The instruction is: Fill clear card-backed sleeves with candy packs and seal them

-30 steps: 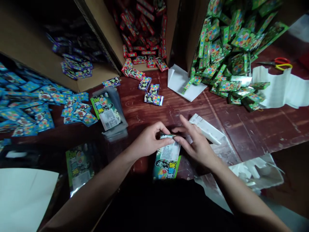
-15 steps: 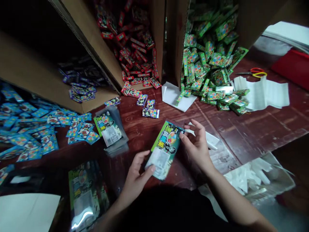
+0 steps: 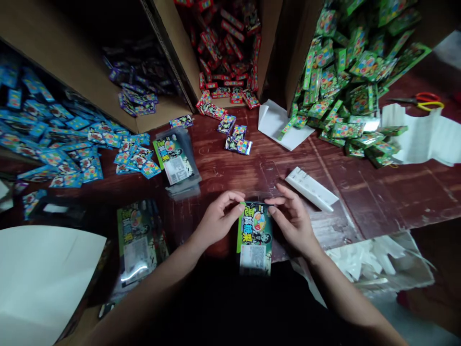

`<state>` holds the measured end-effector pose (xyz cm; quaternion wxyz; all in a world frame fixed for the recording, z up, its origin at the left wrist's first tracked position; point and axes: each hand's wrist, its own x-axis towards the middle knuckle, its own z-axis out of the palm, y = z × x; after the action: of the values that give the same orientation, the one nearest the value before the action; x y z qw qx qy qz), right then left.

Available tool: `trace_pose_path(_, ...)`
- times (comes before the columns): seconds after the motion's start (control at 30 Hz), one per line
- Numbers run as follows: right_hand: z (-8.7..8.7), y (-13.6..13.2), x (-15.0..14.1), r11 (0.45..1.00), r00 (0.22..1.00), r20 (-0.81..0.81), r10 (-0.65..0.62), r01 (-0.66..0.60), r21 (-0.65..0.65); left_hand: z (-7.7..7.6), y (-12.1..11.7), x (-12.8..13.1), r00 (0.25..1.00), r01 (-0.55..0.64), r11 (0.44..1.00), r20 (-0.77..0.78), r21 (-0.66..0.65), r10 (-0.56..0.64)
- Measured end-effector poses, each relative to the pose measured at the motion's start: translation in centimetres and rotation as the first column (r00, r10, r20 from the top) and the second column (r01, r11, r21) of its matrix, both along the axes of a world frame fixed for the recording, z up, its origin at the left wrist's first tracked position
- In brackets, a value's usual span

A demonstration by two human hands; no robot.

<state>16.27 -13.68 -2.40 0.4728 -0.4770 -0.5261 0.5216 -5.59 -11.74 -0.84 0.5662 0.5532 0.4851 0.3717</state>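
A printed candy bag (image 3: pixel 254 235), green and black with a white label on its lower half, hangs upright in front of my body. My left hand (image 3: pixel 224 216) pinches its upper left corner between thumb and fingers. At the upper right corner, my right hand (image 3: pixel 292 218) pinches the bag's top edge the same way. A clear strip shows above the print, between my fingertips. Left of my hands lies a stack of similar bags (image 3: pixel 176 163) on the dark red table (image 3: pixel 223 178). Another pile of such bags (image 3: pixel 139 240) sits nearer, beside my left forearm.
Blue packets (image 3: pixel 68 144) are heaped at the left. Cardboard boxes hold purple packets (image 3: pixel 139 101), red packets (image 3: pixel 226 57) and green packets (image 3: pixel 345 96). A folded white paper strip (image 3: pixel 311 187), scissors (image 3: pixel 425 101) and a bin of white scraps (image 3: pixel 374 264) lie to the right.
My left hand has shifted from the bag's lower edge to its top left corner. The bag has turned from slanted to upright and come closer to my body. The view has moved too.
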Motion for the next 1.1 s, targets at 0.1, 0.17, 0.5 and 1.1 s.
trace_pose_path(0.1, 0.1, 0.1, -0.5, 0.996, 0.997, 0.019, -0.068, 0.067, 0.060, 0.5, 0.5, 0.5, 0.995, -0.080, 0.997, 0.056, 0.004, 0.079)
trace_pose_path(0.17, 0.3, 0.3, -0.6, 0.995, 0.997, 0.000, -0.080, 0.080, 0.063, 0.9, 0.7, 0.5, 0.992, -0.106, 0.994, 0.062, -0.004, 0.106)
trace_pose_path(0.5, 3.1, 1.3, 0.2, 0.998, 0.993, -0.107, 0.043, -0.047, -0.036, 3.8, 1.4, 0.4, 0.987, 0.060, 0.998, -0.154, 0.035, -0.054)
trace_pose_path(1.1, 6.1, 2.9, 3.6, 0.986, 0.975, 0.153, 0.161, -0.164, 0.010, 3.6, 2.0, 0.2, 0.983, 0.177, 0.983, -0.052, 0.057, -0.174)
